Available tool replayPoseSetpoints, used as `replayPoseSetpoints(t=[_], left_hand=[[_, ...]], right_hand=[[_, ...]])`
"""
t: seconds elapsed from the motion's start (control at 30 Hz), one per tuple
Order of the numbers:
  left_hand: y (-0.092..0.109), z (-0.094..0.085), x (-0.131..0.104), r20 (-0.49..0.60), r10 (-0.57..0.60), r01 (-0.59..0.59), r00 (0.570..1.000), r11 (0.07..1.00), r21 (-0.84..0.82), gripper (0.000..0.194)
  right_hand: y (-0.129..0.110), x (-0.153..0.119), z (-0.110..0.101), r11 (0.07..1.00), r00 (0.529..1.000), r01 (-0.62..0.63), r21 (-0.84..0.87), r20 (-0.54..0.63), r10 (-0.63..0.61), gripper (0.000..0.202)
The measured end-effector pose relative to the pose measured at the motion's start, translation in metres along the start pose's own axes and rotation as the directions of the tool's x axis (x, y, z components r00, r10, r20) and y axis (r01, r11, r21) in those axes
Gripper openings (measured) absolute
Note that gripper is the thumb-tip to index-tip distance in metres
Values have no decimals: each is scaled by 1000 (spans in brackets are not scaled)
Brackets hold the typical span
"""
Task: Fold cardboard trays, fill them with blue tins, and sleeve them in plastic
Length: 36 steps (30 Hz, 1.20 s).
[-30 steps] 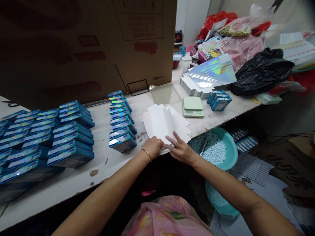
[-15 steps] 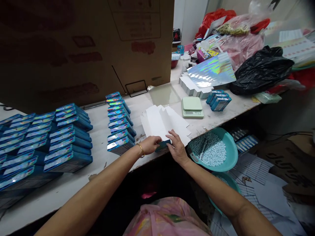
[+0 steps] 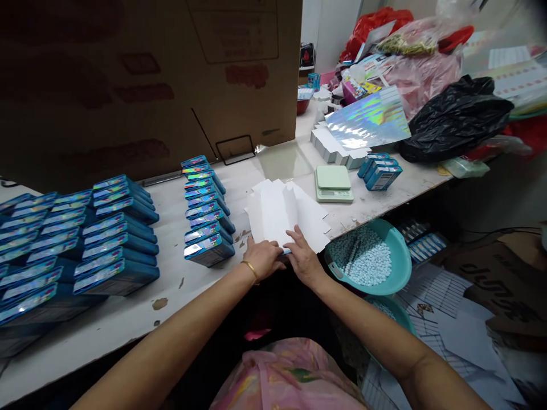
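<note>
White carton sheets [image 3: 273,208] lie on the table in front of me, the top one with its sides creased upward. My left hand [image 3: 262,257] has its fingers closed on the near end of the top carton. At the same end, my right hand [image 3: 302,254] pinches the edge with thumb and fingers, its index finger raised over the white surface. Both hands nearly touch. A row of upright blue boxes [image 3: 209,250] stands to the left, and a pale green scale [image 3: 333,183] sits behind and right.
More blue boxes [image 3: 115,276] fill the table's left side. A big brown carton [image 3: 149,85] rises behind. Right of the scale are small blue boxes [image 3: 382,173] and a black bag [image 3: 455,119]. A teal basin [image 3: 401,256] of white pellets is below the table's edge.
The near flap has folded, so its dark blue face no longer shows. My left hand has shifted slightly left and down and turned palm-down; my right fingers have closed in toward the edge.
</note>
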<state>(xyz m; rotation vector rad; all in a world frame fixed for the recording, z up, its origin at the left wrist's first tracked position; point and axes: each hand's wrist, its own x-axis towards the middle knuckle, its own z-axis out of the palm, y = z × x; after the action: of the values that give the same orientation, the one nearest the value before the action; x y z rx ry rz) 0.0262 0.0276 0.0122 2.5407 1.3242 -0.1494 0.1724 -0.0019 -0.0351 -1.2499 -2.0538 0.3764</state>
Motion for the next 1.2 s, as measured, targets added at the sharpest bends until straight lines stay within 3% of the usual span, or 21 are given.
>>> replayPoseSetpoints(t=[0.13, 0.27, 0.43, 0.5, 0.57, 0.63, 0.7, 0.77, 0.83, 0.93, 1.03, 1.2], left_hand=[[10, -9, 15, 90, -70, 65, 994, 997, 52, 27], [16, -15, 25, 250, -156, 144, 956, 987, 68, 27], [10, -23, 0, 352, -150, 153, 924, 988, 20, 26], [1, -29, -13, 236, -127, 131, 964, 991, -2, 31], [-15, -37, -17, -9, -135, 135, 991, 991, -10, 37], [-34, -46, -5, -226, -203, 199, 953, 979, -42, 41], [-54, -53, 19, -293, -357, 309, 887, 930, -198, 43], [-72, -54, 47, -216, -532, 423, 818, 813, -401, 44], [-83, -50, 69, -88, -626, 491, 775, 683, -541, 38], [-87, -35, 80, 29, -628, 492, 777, 579, -650, 29], [-79, -18, 70, 62, -618, 443, 784, 487, -752, 46], [-66, -2, 50, 76, -578, 357, 813, 390, -849, 60]], right_hand=[[2, 5, -2, 1000, 999, -13, 28, 33, 12, 36], [-1, 2, -4, 1000, 997, -11, 29, 76, 8, 44], [-7, 9, -29, 997, 995, 38, 60, 85, -43, 48], [0, 30, -43, 999, 1000, 31, 39, -2, -31, 48], [14, 64, -51, 999, 994, -17, -39, -108, 13, 42], [31, 104, -51, 978, 985, -144, -154, -118, 126, 38], [47, 141, -43, 905, 943, -325, -274, -24, 332, 36], [59, 168, -32, 824, 861, -443, -353, 90, 501, 29], [66, 180, -22, 811, 817, -459, -362, 188, 546, 15], [71, 174, -17, 859, 821, -405, -313, 289, 493, 13], [72, 156, -19, 896, 835, -352, -269, 341, 431, 22], [70, 143, -22, 892, 803, -336, -302, 403, 439, 24]])
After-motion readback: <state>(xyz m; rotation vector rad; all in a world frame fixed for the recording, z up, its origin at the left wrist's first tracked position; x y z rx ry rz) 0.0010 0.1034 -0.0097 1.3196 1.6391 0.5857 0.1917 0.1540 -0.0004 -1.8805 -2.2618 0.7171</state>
